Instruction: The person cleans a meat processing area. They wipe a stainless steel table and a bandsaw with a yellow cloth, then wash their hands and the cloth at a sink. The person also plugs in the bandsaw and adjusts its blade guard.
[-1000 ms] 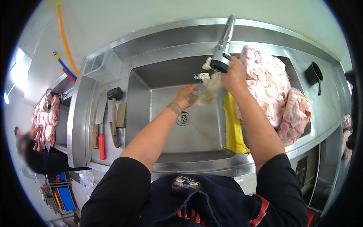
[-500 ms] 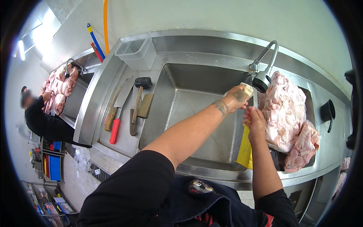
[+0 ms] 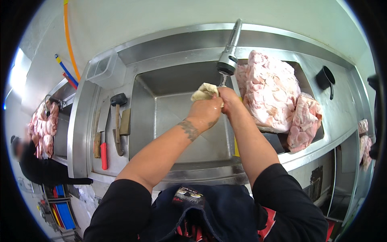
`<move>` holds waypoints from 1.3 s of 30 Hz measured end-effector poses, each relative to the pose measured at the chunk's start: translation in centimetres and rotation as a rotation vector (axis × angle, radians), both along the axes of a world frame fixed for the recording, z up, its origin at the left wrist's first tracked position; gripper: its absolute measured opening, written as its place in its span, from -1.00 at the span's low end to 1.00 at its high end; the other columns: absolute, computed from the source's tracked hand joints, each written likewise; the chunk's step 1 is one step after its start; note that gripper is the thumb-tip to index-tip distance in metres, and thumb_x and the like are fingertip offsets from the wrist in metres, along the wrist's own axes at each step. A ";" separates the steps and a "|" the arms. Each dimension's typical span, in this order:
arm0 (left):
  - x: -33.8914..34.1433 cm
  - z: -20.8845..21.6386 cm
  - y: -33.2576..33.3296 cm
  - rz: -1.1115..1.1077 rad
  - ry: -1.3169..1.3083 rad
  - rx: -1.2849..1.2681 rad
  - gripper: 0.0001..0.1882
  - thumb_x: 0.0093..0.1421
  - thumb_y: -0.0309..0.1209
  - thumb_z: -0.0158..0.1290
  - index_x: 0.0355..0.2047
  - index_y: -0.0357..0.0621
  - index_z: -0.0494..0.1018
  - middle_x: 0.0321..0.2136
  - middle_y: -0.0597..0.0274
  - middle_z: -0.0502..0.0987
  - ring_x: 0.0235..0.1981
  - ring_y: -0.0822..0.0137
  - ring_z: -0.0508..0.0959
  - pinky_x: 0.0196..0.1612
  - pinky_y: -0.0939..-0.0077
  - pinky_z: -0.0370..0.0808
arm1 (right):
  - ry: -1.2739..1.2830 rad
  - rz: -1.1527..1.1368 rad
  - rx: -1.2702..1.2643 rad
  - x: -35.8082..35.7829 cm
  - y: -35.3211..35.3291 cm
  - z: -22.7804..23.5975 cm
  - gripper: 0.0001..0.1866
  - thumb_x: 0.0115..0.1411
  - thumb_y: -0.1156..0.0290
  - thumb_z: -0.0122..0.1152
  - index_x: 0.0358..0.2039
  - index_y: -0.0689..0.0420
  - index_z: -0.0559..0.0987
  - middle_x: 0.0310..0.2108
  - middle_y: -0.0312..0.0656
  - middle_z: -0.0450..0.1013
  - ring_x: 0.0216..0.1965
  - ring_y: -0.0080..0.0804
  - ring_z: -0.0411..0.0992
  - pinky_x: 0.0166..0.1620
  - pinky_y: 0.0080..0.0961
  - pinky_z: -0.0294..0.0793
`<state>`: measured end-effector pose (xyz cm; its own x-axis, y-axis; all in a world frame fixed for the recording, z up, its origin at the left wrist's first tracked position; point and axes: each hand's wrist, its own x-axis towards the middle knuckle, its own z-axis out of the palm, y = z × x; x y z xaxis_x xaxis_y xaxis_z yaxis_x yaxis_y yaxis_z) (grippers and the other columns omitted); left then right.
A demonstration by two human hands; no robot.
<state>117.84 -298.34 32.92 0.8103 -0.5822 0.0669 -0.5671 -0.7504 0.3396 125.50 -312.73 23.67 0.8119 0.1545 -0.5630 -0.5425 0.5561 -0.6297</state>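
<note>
In the head view, my left hand is closed on a wet cream cloth over the steel sink. My right hand presses against the left, its fingers curled at the cloth's other side and partly hidden. Water runs from the spray faucet onto my hands. Just right of them, a large stack of pale pink raw meat sits at a second basin, with a separate meat piece beside it.
Left of the sink lie a red-handled knife, a black-headed mallet, a wooden-handled tool and a flat block. Behind them stands a clear plastic tub. A black cup is at far right. Another person works at far left.
My hands have come together on the cloth under the faucet, the right one up beside the left. The view has shifted, and water now visibly streams down.
</note>
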 end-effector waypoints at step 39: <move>7.9 0.5 -7.5 0.026 0.502 -0.564 -0.41 0.34 0.15 -0.10 -0.19 -0.19 0.56 -0.29 0.11 0.62 -0.27 0.14 0.61 -0.10 0.30 0.52 | -0.479 0.164 -1.327 -7.1 -3.2 2.1 -0.47 0.30 0.46 0.08 0.29 0.21 0.32 0.13 -0.04 0.43 0.08 -0.30 0.43 0.09 -0.43 0.41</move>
